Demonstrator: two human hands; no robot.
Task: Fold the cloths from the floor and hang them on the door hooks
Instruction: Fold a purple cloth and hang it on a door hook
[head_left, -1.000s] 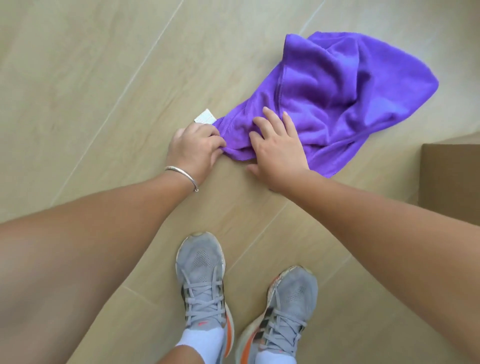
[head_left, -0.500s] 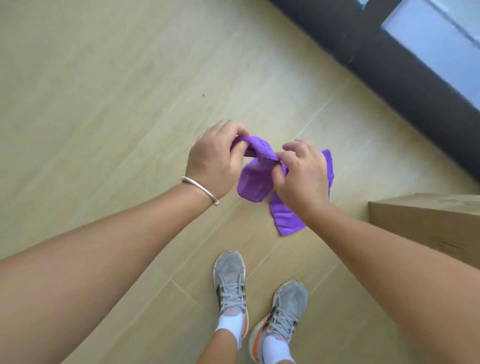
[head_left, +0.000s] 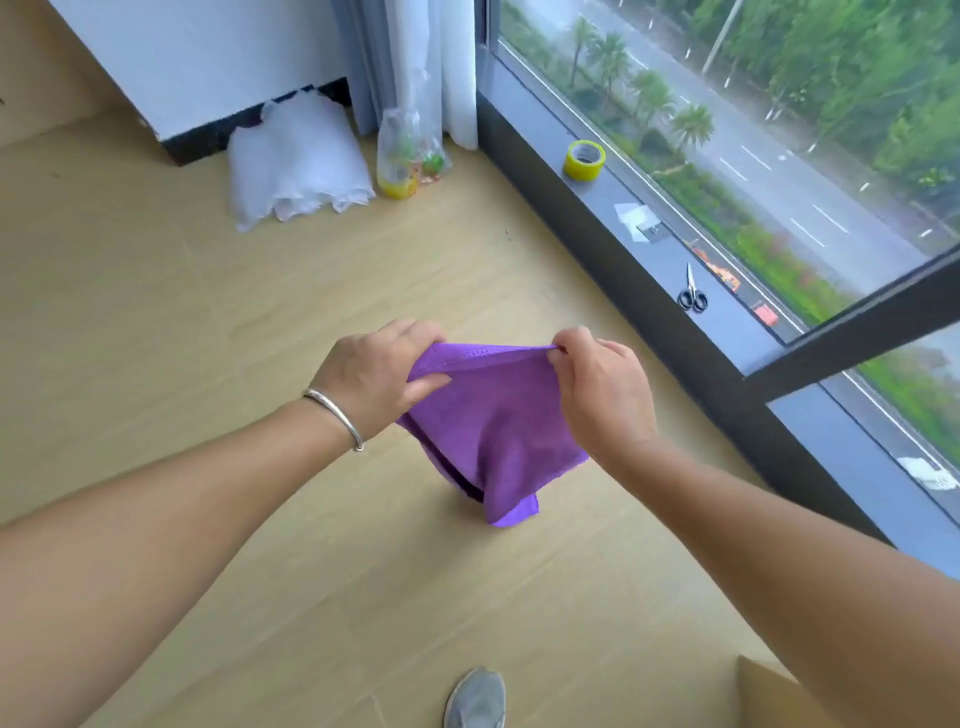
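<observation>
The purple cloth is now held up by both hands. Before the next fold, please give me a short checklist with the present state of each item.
1. Left hand grips a top corner of the purple cloth: ok.
2. Right hand pinches the other top corner: ok.
3. Top edge stretched straight between the hands: ok.
4. Cloth hangs off the floor: ok.
5. Lower part flat, no bunching: not ok.
6. Door hooks in view: cannot tell.

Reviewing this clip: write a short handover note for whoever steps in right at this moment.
Left hand grips one top corner of the purple cloth; right hand pinches the other.
The cloth hangs in the air between them, above the floor, top edge stretched.
Done: cloth picked up.
Left: finish folding it and hang it; no door hooks or other cloths in view.
</observation>
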